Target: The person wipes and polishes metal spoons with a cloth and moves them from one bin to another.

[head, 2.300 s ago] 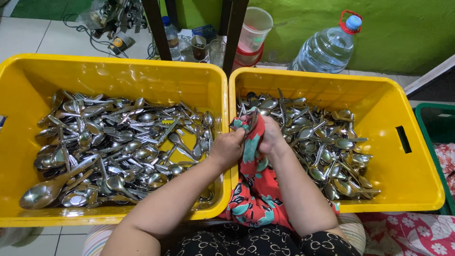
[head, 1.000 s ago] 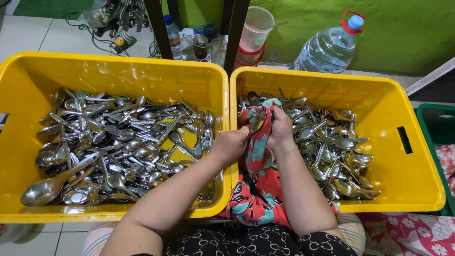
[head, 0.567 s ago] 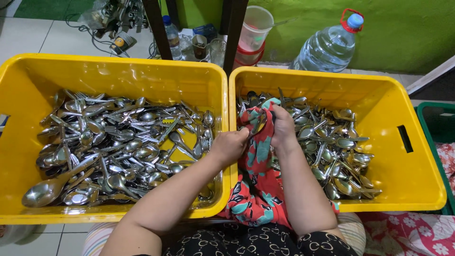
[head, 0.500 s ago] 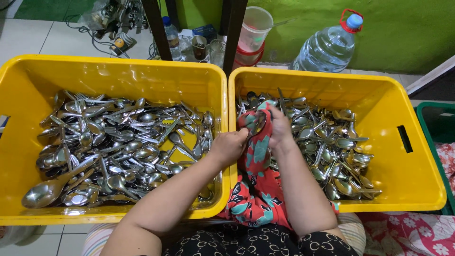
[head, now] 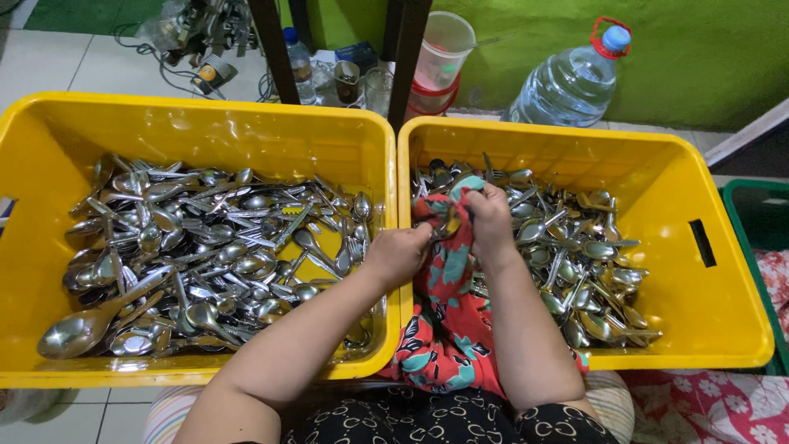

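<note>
Both hands meet at the centre of the frame, over the inner edge of the right yellow crate. The left hand is closed in a fist around a fold of the red flowered cloth, its knuckles just above the wall where the two crates touch. The right hand sits a little higher and to the right, fingers curled and pressed into the top of the same cloth, which bunches up between the two hands. A bit of metal shows inside the bunched cloth, but what piece it is cannot be told. The cloth hangs down from the hands over the crate's near rim to the lower middle of the frame.

The left yellow crate fills the left half of the frame and holds a heap of spoons and forks. More spoons lie in the right crate. At the upper right stands a large water bottle.
</note>
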